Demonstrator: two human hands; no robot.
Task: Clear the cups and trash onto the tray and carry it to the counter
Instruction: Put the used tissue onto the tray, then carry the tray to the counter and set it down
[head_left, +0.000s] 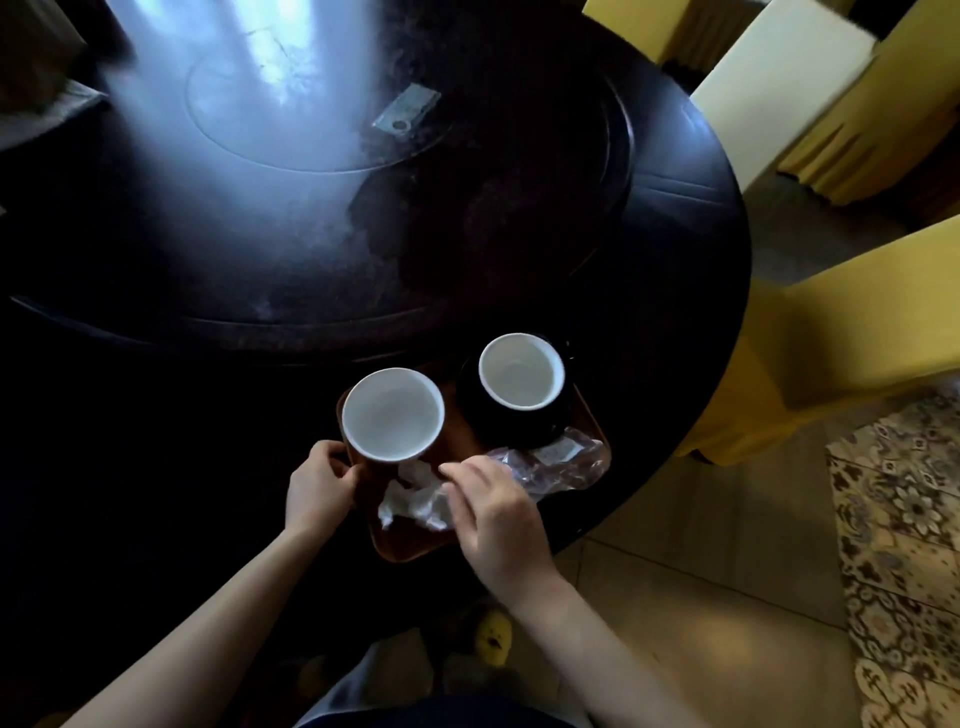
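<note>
A brown wooden tray (410, 545) lies near the front edge of the dark round table (675, 260). On it stand two empty cups with white insides: one at the left (392, 413), the other (521, 370) on a black saucer (498, 421) at the back right. A crumpled white napkin (410, 496) and a clear plastic wrapper (561, 465) lie on the tray's front half. My left hand (317, 488) grips the tray's left edge beside the left cup. My right hand (493, 514) hovers over the napkin and wrapper, fingers loosely bent, holding nothing that I can see.
A raised turntable (415, 234) fills the table's middle, with a small flat packet (406, 110) on it. Chairs in yellow covers (831, 332) stand at the right. Tiled floor and a patterned rug (904, 545) lie at the lower right.
</note>
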